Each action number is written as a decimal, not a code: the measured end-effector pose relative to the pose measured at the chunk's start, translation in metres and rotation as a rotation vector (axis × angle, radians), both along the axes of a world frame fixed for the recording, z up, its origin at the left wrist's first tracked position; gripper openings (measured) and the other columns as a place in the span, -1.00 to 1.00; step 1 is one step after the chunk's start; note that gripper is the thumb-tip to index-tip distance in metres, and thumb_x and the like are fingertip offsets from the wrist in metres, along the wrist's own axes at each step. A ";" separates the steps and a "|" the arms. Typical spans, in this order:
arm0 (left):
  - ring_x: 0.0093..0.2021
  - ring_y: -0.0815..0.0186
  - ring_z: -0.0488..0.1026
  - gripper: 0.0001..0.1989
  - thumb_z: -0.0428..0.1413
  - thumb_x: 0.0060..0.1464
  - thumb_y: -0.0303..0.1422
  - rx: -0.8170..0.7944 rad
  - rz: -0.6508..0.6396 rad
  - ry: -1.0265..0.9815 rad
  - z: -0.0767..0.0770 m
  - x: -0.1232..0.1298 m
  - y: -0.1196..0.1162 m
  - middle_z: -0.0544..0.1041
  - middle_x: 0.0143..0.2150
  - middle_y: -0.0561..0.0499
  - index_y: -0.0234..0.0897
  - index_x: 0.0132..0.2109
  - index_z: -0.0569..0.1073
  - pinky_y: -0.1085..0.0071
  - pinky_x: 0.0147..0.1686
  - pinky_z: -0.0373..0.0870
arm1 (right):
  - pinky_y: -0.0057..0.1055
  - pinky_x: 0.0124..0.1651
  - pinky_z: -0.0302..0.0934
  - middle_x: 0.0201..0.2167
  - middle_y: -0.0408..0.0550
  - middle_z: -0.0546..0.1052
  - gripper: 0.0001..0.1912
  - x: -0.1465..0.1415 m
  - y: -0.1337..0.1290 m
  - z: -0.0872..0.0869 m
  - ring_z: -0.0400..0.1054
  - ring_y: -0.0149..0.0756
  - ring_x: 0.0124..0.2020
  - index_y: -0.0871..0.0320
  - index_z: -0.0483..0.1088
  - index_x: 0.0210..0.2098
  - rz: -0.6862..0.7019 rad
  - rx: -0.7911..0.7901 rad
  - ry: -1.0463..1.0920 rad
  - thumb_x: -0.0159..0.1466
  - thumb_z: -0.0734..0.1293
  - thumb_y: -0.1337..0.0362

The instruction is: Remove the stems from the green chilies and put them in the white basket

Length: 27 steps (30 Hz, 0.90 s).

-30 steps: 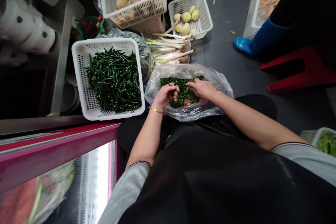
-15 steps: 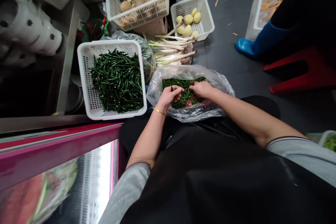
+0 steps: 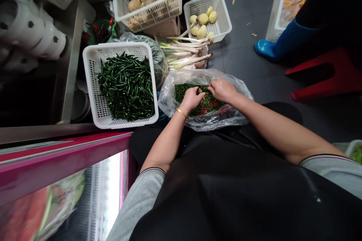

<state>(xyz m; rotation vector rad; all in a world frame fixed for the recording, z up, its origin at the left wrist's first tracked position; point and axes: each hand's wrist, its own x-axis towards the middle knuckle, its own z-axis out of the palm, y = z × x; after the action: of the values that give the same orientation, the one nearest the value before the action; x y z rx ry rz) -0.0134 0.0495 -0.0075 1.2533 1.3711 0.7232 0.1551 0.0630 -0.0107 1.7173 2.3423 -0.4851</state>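
Observation:
An open clear plastic bag (image 3: 169,99) lies across my lap, holding thin green stem-like pieces (image 3: 182,90) with bits of red among them. Over its middle, my left hand (image 3: 192,98) has curled fingers, thumb and fingertips pinched together around something small. Facing it from the right, my right hand (image 3: 223,89) is closed with its fingertips down at the green pieces; what it grips is hidden. The two sets of fingertips are close but apart. Left of the bag stands a white basket (image 3: 93,105) of dark green chili peppers (image 3: 127,86).
Long white-stemmed scallions (image 3: 186,52) lie beyond the bag. Behind them are a white basket (image 3: 226,26) with peeled potatoes and another basket (image 3: 147,19) with unpeeled ones. To the right are a blue boot (image 3: 268,49) on a person's leg and a red stool (image 3: 316,71).
My left hand has moved right, nearer the bag's middle. My right hand has shifted slightly right and away from me, and more red shows between the green pieces.

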 end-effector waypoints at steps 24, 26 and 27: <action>-0.71 0.55 0.07 -0.65 0.23 -0.02 -0.12 -0.367 0.192 -0.685 -0.004 -0.055 -0.021 0.08 -0.71 0.22 -0.31 -0.46 0.36 0.57 -0.71 -0.05 | -0.35 -0.26 0.19 -0.22 0.19 0.58 -0.67 0.007 -0.010 -0.024 0.47 -0.09 -0.23 0.23 0.46 -0.06 0.377 -0.243 -0.163 0.27 0.22 0.24; -0.70 0.54 0.11 -0.73 0.21 -0.01 -0.20 -0.362 0.172 -0.717 -0.004 -0.054 -0.020 0.14 -0.69 0.20 -0.33 -0.42 0.40 0.57 -0.70 -0.04 | -0.33 -0.27 0.20 -0.21 0.17 0.58 -0.68 0.020 -0.007 -0.012 0.47 -0.08 -0.23 0.19 0.48 -0.08 0.389 -0.258 -0.165 0.25 0.23 0.22; -0.69 0.53 0.13 -0.77 0.21 -0.02 -0.24 -0.361 0.166 -0.726 -0.004 -0.053 -0.019 0.18 -0.67 0.18 -0.34 -0.40 0.42 0.56 -0.70 -0.03 | -0.33 -0.27 0.21 -0.19 0.17 0.58 -0.67 0.023 -0.006 -0.008 0.46 -0.07 -0.22 0.18 0.49 -0.07 0.380 -0.242 -0.160 0.26 0.23 0.20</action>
<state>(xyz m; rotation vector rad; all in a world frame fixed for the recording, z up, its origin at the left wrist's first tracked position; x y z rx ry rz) -0.0664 0.0304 -0.0116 0.5079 0.9402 0.8839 0.1778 0.0574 -0.0185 1.1285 2.3061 -0.5137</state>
